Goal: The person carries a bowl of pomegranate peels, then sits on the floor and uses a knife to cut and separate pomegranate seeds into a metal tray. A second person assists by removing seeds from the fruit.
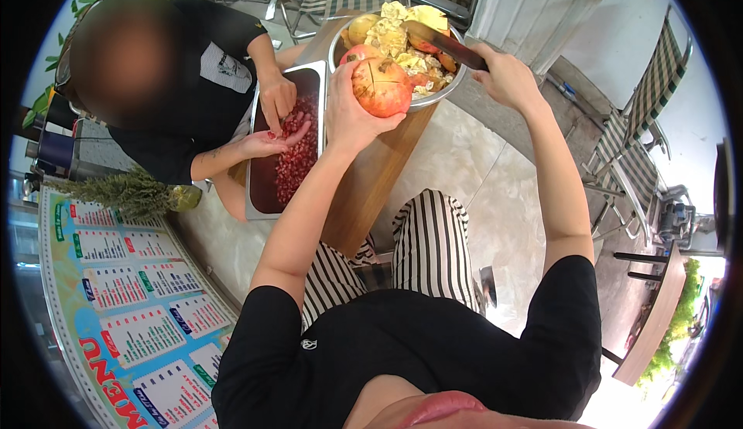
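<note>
Over a brown wooden bench (387, 169), the left hand (348, 113) clasped a scored red-yellow pomegranate (382, 88); the right hand (507, 80) gripped a black-handled knife (449, 45) above a round steel bowl (439, 97).

This looks like a small café or eatery. A large blue board (151, 293) of printed lists, laid out like a bill of fare, fills the lower left of the frame; checked, metal-framed chairs (658, 80) stand at top centre and right; a steel bowl (437, 98) and catering-style tray (267, 216) sit at upper centre.
</note>
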A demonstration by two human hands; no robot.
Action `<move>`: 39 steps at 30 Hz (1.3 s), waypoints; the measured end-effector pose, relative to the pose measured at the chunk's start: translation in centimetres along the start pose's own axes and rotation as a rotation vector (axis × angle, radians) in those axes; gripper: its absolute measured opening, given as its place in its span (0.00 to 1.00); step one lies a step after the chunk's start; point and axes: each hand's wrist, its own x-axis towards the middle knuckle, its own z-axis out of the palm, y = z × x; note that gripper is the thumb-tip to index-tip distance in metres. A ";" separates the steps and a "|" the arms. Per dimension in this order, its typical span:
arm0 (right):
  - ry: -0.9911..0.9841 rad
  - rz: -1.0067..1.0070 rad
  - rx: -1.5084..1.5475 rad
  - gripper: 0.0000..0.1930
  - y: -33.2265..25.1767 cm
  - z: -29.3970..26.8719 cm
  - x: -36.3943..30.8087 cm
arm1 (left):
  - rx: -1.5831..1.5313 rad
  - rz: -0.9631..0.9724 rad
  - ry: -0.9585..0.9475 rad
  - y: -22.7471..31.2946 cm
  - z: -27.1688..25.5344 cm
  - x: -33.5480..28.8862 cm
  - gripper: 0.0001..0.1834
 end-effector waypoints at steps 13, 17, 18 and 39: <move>0.137 -0.341 0.002 0.28 -1.1 -2.3 -9.7 | 0.139 0.068 -0.042 0.2 0.3 0.0 0.52; 0.125 -0.345 -0.020 0.29 -0.6 -2.0 -9.8 | 0.144 0.082 -0.047 0.4 0.3 0.0 0.52; 0.124 -0.341 -0.025 0.29 -0.5 -1.9 -9.7 | 0.146 0.094 -0.045 0.4 0.3 0.0 0.52; 0.179 -0.087 0.124 0.21 -1.7 2.3 -9.5 | 0.241 0.052 0.020 1.7 1.5 1.2 0.51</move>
